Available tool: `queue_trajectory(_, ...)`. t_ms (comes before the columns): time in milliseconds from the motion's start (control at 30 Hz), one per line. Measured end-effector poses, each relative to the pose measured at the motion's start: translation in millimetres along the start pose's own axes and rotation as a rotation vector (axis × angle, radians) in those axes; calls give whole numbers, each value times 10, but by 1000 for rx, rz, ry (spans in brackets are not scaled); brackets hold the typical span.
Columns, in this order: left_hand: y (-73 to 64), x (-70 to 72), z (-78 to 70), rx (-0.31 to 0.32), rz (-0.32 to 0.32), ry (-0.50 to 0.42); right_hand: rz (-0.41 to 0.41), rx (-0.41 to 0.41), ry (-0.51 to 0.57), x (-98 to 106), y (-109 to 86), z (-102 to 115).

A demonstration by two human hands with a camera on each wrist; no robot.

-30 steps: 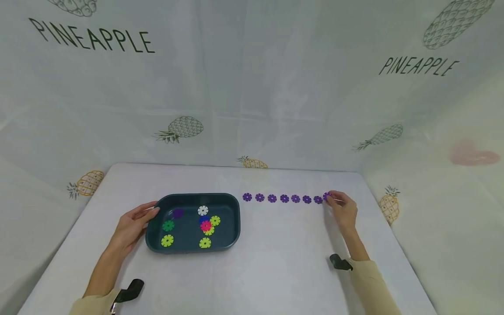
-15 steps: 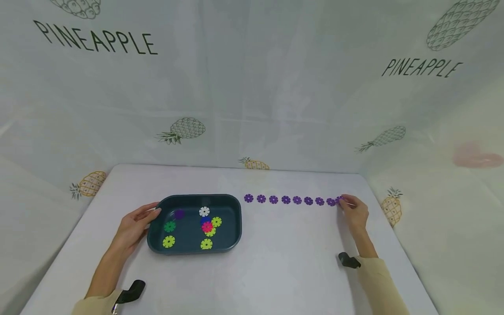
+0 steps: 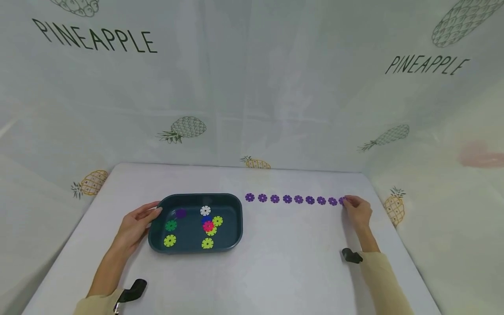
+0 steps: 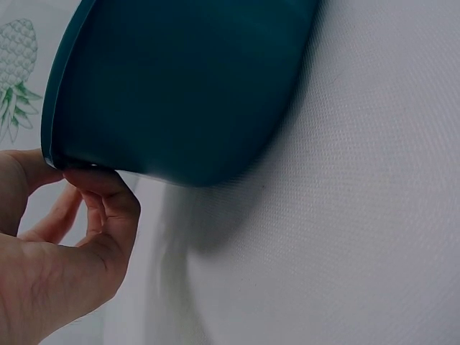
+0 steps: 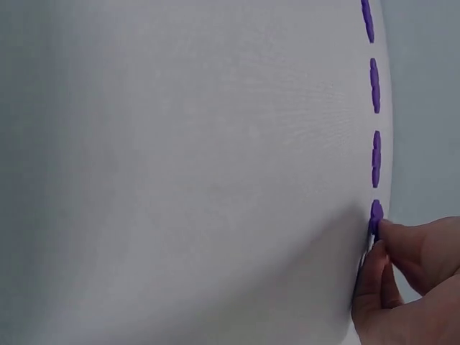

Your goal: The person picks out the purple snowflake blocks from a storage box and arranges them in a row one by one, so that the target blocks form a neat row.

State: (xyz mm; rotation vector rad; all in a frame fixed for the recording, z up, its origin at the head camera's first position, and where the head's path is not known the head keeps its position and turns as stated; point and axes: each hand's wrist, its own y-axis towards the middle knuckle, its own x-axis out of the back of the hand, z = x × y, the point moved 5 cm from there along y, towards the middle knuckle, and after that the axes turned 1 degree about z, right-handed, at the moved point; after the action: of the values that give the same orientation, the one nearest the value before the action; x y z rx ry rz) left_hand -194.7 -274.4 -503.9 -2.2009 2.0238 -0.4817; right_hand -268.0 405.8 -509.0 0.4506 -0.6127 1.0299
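Observation:
My left hand (image 3: 130, 229) grips the left end of a dark teal tray (image 3: 187, 238), thumb on top of the rim and fingers beneath. In the left wrist view the tray wall (image 4: 180, 86) rises beside those fingers. At the far right of the table, my right hand (image 3: 359, 213) pinches a purple notched flower-shaped disc (image 3: 341, 201) between thumb and fingers. It is low over the table, in line with a row of several like purple discs (image 3: 299, 199). In the right wrist view the pinched disc (image 5: 376, 210) is partly hidden by the fingertips.
Inside the tray lie several loose discs: a white one (image 3: 205, 211), a pink one (image 3: 208, 226) overlapping a blue one, a green one (image 3: 171, 225), a purple one (image 3: 181, 213) and several yellow ones (image 3: 207, 243). Behind the white table (image 3: 275, 262) hangs a pineapple-print cloth (image 3: 275, 87).
My right hand has moved right along the row. A purple disc that was at its fingers now lies in the row, and another is pinched at the end. My left hand stays on the tray.

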Motion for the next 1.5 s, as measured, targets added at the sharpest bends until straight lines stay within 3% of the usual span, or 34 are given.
queue_trajectory(300, -4, -30, 18, 21, 1, -6, -5, 39, -38, 45, -5, 61)
queue_trajectory(533, -2, -5, -19, 27, -11, 11, 28, 40, 37, 60, -31, 199)
queue_trajectory(1067, -15, -21, -24, 22, -2, 19, 104, 182, 24, -142, -264, 623)
queue_trajectory(1500, 3, -17, 5, 16, 0, 16, 196, 303, 84, -404, -498, 1011)
